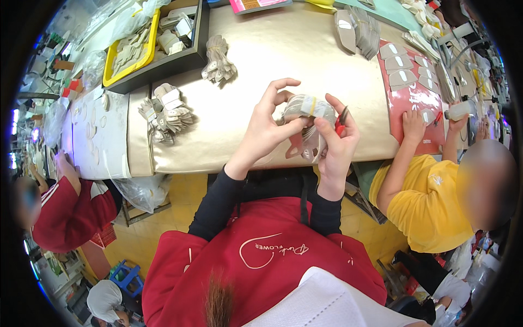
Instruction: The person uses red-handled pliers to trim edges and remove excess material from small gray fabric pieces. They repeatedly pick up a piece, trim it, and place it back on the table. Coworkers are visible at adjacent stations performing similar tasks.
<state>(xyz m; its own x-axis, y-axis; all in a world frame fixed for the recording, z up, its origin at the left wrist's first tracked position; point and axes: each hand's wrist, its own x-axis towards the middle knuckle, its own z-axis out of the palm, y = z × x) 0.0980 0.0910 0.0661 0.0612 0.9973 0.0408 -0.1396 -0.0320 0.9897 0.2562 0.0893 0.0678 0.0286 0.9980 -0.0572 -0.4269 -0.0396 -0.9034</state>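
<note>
In front of my chest, above the table edge, both hands grip a bundle of grey-beige shoe pieces (310, 107) with a yellow band across it. My left hand (268, 122) holds the bundle's near left side, thumb pressed on it and some fingers raised. My right hand (339, 143) closes round the right side, with thumb and forefinger near the band. Small red-handled snips (341, 124) are tucked in that same hand, blade tips pointing up. Similar tied bundles lie on the gold-coloured table: one bundle (166, 113) to the left and another bundle (218, 61) farther back.
A black tray (200, 41) at the back left holds a yellow tray (110, 76) of loose pieces. A stack of insoles (366, 32) stands at the back right. Beside it, a red sheet (388, 101) carries pieces, where a co-worker in yellow (419, 201) works. Another person in red (71, 212) sits left.
</note>
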